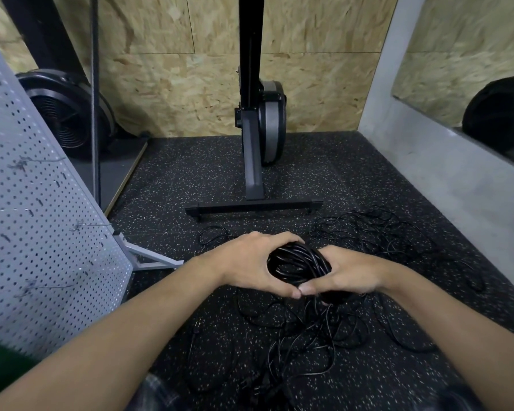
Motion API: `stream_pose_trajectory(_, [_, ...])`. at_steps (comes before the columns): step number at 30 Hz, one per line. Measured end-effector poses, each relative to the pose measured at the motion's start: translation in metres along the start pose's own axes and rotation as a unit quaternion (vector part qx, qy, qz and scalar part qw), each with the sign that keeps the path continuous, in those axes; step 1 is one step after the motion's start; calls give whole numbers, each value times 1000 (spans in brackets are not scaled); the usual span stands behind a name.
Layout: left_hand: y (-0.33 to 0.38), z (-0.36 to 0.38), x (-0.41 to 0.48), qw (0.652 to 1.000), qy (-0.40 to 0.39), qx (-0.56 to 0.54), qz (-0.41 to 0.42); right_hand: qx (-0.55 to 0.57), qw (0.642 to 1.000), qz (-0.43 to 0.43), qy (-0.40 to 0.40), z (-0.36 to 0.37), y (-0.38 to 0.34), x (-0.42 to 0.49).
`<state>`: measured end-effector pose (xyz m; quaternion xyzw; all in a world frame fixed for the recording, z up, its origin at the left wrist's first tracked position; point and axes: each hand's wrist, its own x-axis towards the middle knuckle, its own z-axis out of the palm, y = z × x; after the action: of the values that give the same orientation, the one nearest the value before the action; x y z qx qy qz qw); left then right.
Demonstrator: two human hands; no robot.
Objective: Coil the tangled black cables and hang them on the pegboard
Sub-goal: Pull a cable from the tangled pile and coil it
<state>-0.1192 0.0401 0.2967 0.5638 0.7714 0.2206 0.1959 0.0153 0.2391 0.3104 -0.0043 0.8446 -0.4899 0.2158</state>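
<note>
An OSB wall [309,84] backs the black rubber floor [324,173] (flecked with pale specks). An upright rowing machine [252,149] stands on its crossbar foot, and a mirror [457,40] hangs on the grey side wall [442,179].

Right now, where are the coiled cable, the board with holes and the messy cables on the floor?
coiled cable [298,262]: head view, on the top loops of the bundle.
pegboard [36,218]: head view, on its grey perforated face.
tangled cables [315,315]: head view, on loose strands lying on the floor.
</note>
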Motion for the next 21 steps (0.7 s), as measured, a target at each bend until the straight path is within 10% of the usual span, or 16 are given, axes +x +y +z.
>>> stream_pose_trajectory(11, [-4, -9, -2, 1000, 2, 15, -24, -172, 981, 42, 76, 8, -4, -2])
stream_pose_trajectory(21, [-16, -16, -6, 999, 20, -26, -43, -451, 876, -38, 166, 17, -15, 0])
